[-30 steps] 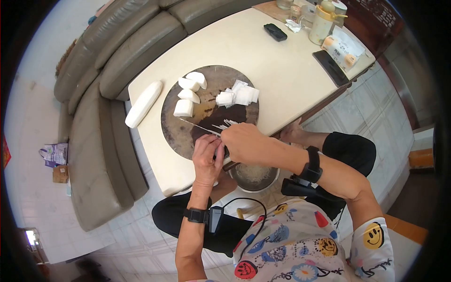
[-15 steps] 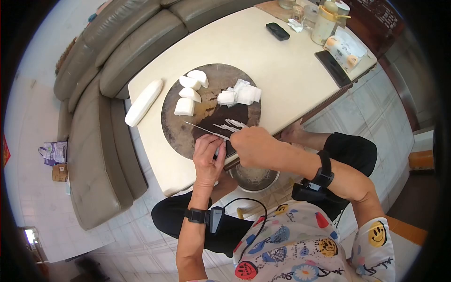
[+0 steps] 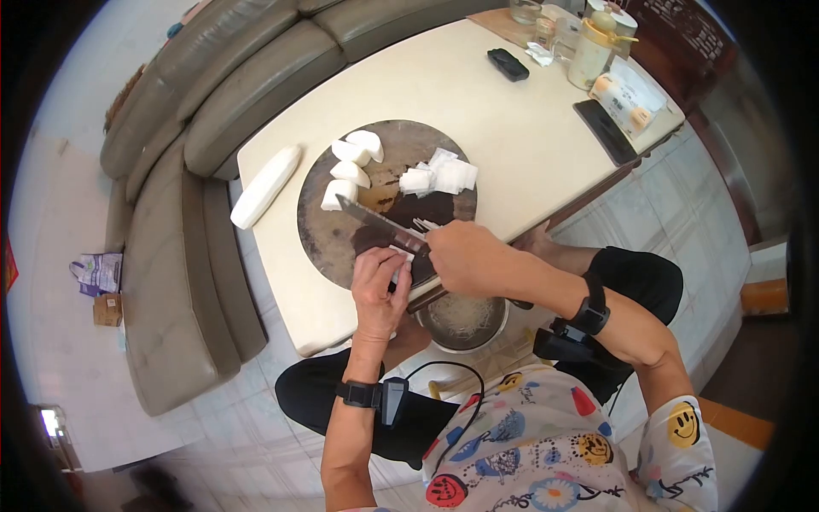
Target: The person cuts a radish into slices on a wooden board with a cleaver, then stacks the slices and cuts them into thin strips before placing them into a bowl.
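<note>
My right hand (image 3: 467, 261) is wrapped round the handle of a kitchen knife (image 3: 380, 224), its blade tilted flat-side up over the round chopping board (image 3: 320, 239). With curled fingers, my left hand (image 3: 378, 277) presses white radish slices (image 3: 404, 253) at the board's near edge, right beside the blade. Thin radish strips (image 3: 424, 224) lie behind the knife, partly hidden by it. A fanned pile of thin radish slices (image 3: 444, 175) rests at the board's right. Several thick radish chunks (image 3: 341, 193) sit at its upper left.
A whole peeled radish (image 3: 266, 186) lies on the cream table (image 3: 409, 77), left of the board. Below the table edge is a metal bowl (image 3: 465, 341) with pale shreds. A phone (image 3: 605, 132), tissue pack (image 3: 627, 101), black object (image 3: 508, 65) and bottle (image 3: 590, 55) occupy the right end.
The knife has lifted and turned, so its blade now shows broad side instead of a thin edge. It covers more of the strips. My left hand stays nearly in place.
</note>
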The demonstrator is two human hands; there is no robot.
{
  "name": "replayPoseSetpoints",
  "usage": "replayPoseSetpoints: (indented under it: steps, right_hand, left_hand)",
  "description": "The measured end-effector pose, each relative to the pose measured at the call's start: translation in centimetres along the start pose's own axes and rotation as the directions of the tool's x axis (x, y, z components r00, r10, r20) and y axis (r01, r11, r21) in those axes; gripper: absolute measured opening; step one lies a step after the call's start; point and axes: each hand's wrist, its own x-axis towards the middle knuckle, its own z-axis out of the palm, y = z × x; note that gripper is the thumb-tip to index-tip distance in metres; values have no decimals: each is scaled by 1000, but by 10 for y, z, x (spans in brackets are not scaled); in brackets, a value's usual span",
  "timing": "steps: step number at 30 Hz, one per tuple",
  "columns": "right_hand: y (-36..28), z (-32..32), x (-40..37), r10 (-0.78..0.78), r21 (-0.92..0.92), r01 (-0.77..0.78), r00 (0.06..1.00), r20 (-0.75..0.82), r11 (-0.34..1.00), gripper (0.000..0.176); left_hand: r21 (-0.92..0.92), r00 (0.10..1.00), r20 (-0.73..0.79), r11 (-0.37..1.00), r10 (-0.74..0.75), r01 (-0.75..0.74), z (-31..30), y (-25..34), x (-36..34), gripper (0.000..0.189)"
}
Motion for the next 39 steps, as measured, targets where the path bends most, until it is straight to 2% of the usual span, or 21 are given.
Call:
replayPoseSetpoints:
  steps: [3, 5, 6, 7, 8, 11, 15, 17, 18, 20, 21, 23, 24, 26, 30, 32, 39]
  right_hand:
    - [12, -4, 6, 62, 47, -62, 998, 3, 997, 18]
    - [21, -1, 10, -57, 83, 67, 991, -119, 994, 20]
    - [24, -2, 10, -60, 80, 69, 991, -117, 994, 20]
    - [17, -12, 10, 90, 278, -104, 994, 63, 955, 21]
    - [12, -18, 11, 198, 428, -299, 944, 265, 853, 23]
    - [25, -4, 13, 106, 464, -201, 969, 222, 863, 26]
    - [36, -10, 12, 133, 494, -227, 967, 218, 839, 28]
    - [38, -12, 11, 97, 514, -186, 976, 196, 837, 26]
    - [36, -13, 10, 94, 511, -185, 976, 198, 840, 26]
    - [25, -20, 7, 81, 403, -99, 995, 60, 910, 21]
    - [22, -20, 7, 77, 401, -96, 995, 65, 911, 21]
    - [19, -20, 6, 39, 265, -14, 995, -89, 964, 21]
    - [18, -21, 5, 38, 263, -14, 995, -89, 965, 21]
    - [15, -20, 4, 98, 258, -106, 994, 41, 960, 21]
    - [10, -9, -2, 53, 135, -55, 998, 21, 989, 20]
    - [12, 1, -3, -19, 65, 20, 1000, -19, 998, 19]
    - [1, 5, -12, -2, -56, 3, 1000, 21, 998, 13]
  left_hand:
    - [1, 1000, 2, 1000, -10, 10, -1, 0, 1, 16]
    - [3, 1000, 4, 1000, -14, 14, 0, 1, 3, 17]
    - [7, 1000, 5, 1000, -13, 13, 0, 2, 4, 18]
    - [12, 1000, 6, 1000, -13, 13, -1, 2, 4, 19]
    - [15, 1000, 1, 1000, -16, 16, -1, 1, 3, 19]
    - [-9, 1000, -3, 1000, -4, 4, 0, -1, 3, 19]
    - [-9, 1000, -10, 1000, -7, 6, 0, 0, 3, 18]
    - [-8, 1000, -15, 1000, -9, 9, 0, 0, 3, 19]
    - [-5, 1000, -14, 1000, -7, 7, 0, 0, 3, 18]
    - [2, 1000, -16, 1000, -10, 10, -1, 0, 3, 18]
    - [1, 1000, -20, 1000, -9, 9, 0, 0, 3, 18]
    - [-1, 1000, -25, 1000, -8, 8, -1, 0, 2, 17]
    - [-4, 1000, -29, 1000, -8, 8, 0, 0, 2, 16]
    - [-7, 999, -35, 1000, -9, 9, 1, -1, 1, 16]
    - [-15, 998, -55, 1000, 2, -3, 1, -1, 0, 15]
    - [-21, 998, -57, 1000, 5, -6, 1, 0, 0, 15]
    - [-8, 999, -46, 1000, -8, 8, 2, 0, 0, 13]
